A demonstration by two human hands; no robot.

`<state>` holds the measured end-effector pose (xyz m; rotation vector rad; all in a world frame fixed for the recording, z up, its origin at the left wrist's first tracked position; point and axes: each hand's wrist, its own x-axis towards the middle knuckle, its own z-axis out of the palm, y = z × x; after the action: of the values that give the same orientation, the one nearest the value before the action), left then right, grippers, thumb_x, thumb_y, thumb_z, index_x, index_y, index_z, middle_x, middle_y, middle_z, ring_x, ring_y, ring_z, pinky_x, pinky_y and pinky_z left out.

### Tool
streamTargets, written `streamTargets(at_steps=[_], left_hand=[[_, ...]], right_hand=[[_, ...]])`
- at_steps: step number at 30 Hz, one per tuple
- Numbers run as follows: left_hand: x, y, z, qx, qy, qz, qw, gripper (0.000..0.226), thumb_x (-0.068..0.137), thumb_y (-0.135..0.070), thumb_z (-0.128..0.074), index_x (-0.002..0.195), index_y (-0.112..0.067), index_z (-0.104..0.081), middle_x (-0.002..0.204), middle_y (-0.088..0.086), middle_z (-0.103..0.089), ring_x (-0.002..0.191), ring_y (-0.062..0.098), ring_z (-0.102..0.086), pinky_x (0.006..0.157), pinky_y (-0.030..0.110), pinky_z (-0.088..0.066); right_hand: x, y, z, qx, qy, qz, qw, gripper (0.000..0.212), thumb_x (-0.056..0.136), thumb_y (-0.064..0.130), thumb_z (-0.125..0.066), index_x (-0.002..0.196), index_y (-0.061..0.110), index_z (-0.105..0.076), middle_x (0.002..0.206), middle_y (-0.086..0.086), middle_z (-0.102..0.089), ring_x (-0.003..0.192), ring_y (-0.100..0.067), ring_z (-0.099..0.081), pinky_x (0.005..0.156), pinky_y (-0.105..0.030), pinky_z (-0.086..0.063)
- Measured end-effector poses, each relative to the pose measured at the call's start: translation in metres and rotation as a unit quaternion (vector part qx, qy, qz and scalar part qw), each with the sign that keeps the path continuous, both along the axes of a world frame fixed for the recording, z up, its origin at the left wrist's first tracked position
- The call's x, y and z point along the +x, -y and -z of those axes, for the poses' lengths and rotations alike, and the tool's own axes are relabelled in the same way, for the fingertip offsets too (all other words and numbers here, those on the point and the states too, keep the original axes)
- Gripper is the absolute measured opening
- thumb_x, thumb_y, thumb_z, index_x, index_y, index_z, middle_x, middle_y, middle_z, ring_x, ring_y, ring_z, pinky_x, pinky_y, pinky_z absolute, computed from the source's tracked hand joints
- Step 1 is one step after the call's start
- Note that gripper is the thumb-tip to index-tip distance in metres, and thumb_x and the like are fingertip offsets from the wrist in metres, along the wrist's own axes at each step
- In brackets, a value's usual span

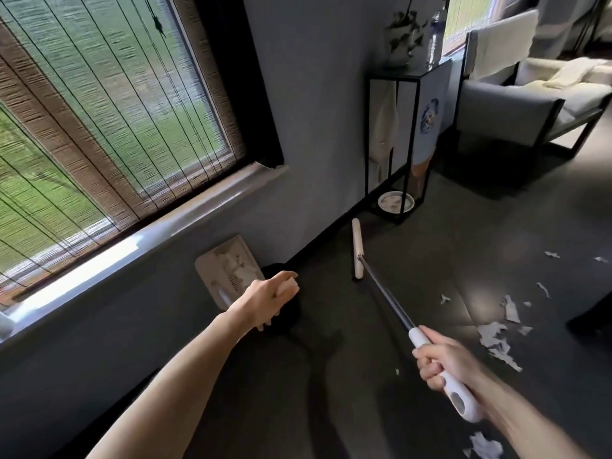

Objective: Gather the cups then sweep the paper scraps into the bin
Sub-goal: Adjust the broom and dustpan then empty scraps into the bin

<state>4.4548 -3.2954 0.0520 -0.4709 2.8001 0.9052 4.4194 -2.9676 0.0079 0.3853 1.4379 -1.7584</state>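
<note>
A black metal stand (416, 71) is standing against the grey wall (314, 94), carrying a potted plant (400, 38) and a clear bottle (435, 34). A white dish (395, 203) is lying inside its frame. A grey armchair (516, 104) is sitting to its right, a woven blind (99, 111) hanging to its left.

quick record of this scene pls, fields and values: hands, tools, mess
right hand: grips the white handle of the broom
broom head: on the floor, close to the wall
left hand: fingers curled round a small white thing, unclear what
dustpan: leans against the wall, beside the left hand
paper scraps: scattered on the floor to the right, not yet swept
</note>
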Motion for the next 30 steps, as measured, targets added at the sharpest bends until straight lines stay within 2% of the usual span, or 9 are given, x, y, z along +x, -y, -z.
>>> streamTargets(at_steps=[3,5,7,10,14,17,25,27,30], left_hand=[[-0.001,-0.006,-0.001,-0.051,0.047,0.0,0.998,0.029,0.091,-0.056,-0.041,0.108,-0.034,-0.049,0.071,0.005,-0.061,0.04,0.009,-0.056,0.038,0.021,-0.044],[-0.003,-0.011,-0.001,-0.132,0.051,0.014,0.99,0.043,0.092,-0.058,-0.039,0.099,-0.018,-0.052,0.079,0.005,-0.062,0.054,0.015,-0.061,0.048,0.024,-0.047],[-0.001,-0.017,0.001,-0.193,0.043,0.021,0.98,0.048,0.092,-0.058,-0.038,0.101,-0.013,-0.054,0.092,0.008,-0.064,0.078,0.026,-0.063,0.066,0.032,-0.05],[0.004,-0.025,0.007,-0.227,0.027,0.028,0.973,0.051,0.094,-0.055,-0.039,0.114,-0.011,-0.052,0.103,0.012,-0.065,0.097,0.033,-0.061,0.076,0.037,-0.049],[0.009,-0.033,0.013,-0.281,0.025,0.052,0.958,0.051,0.094,-0.056,-0.038,0.109,-0.009,-0.051,0.102,0.012,-0.066,0.096,0.033,-0.063,0.076,0.038,-0.048],[0.012,-0.035,0.012,-0.328,0.033,0.072,0.941,0.054,0.094,-0.058,-0.035,0.112,-0.01,-0.051,0.101,0.01,-0.067,0.095,0.032,-0.064,0.076,0.038,-0.047],[0.016,-0.04,0.003,-0.361,0.033,0.094,0.927,0.052,0.094,-0.058,-0.033,0.109,-0.011,-0.05,0.097,0.009,-0.067,0.092,0.031,-0.065,0.074,0.036,-0.046],[0.016,-0.04,0.001,-0.379,0.044,0.109,0.918,0.053,0.094,-0.058,-0.032,0.11,-0.011,-0.05,0.098,0.009,-0.067,0.093,0.032,-0.065,0.071,0.035,-0.044],[0.018,-0.04,0.004,-0.407,0.051,0.133,0.902,0.054,0.093,-0.06,-0.031,0.106,-0.012,-0.05,0.095,0.007,-0.068,0.091,0.03,-0.065,0.065,0.033,-0.039]], right_hand=[[0.003,-0.001,0.0,0.001,-0.001,0.0,1.0,0.067,0.092,-0.013,-0.04,0.148,0.022,-0.029,0.053,-0.002,-0.034,0.032,-0.006,-0.032,0.029,-0.014,-0.027],[0.005,-0.002,0.0,-0.002,-0.003,-0.003,1.0,0.065,0.091,-0.013,-0.04,0.146,0.021,-0.032,0.052,-0.002,-0.034,0.032,-0.006,-0.032,0.029,-0.014,-0.026],[0.007,-0.004,0.0,-0.001,-0.005,-0.005,1.0,0.063,0.091,-0.013,-0.04,0.145,0.02,-0.033,0.054,-0.003,-0.035,0.032,-0.006,-0.032,0.03,-0.014,-0.026],[0.008,-0.007,0.002,0.004,-0.005,-0.002,1.0,0.067,0.091,-0.012,-0.041,0.148,0.02,-0.029,0.056,-0.004,-0.037,0.033,-0.007,-0.033,0.03,-0.014,-0.027],[0.012,-0.012,0.004,0.009,-0.01,0.003,1.0,0.066,0.091,-0.013,-0.04,0.148,0.019,-0.03,0.055,-0.004,-0.038,0.033,-0.007,-0.033,0.03,-0.015,-0.027],[0.014,-0.016,0.005,0.008,-0.009,0.009,1.0,0.064,0.091,-0.012,-0.04,0.147,0.018,-0.031,0.057,-0.004,-0.038,0.034,-0.006,-0.033,0.029,-0.015,-0.027],[0.015,-0.028,0.015,0.001,0.001,0.017,1.0,0.064,0.091,-0.011,-0.042,0.146,0.02,-0.032,0.056,-0.002,-0.035,0.034,-0.006,-0.033,0.029,-0.015,-0.027],[0.015,-0.03,0.017,-0.01,0.005,0.018,1.0,0.058,0.091,-0.011,-0.042,0.14,0.02,-0.037,0.055,-0.001,-0.036,0.034,-0.006,-0.033,0.03,-0.014,-0.027],[0.014,-0.031,0.019,-0.027,0.01,0.017,0.999,0.042,0.091,-0.011,-0.042,0.112,0.024,-0.045,0.056,-0.001,-0.035,0.034,-0.006,-0.033,0.029,-0.014,-0.026]])
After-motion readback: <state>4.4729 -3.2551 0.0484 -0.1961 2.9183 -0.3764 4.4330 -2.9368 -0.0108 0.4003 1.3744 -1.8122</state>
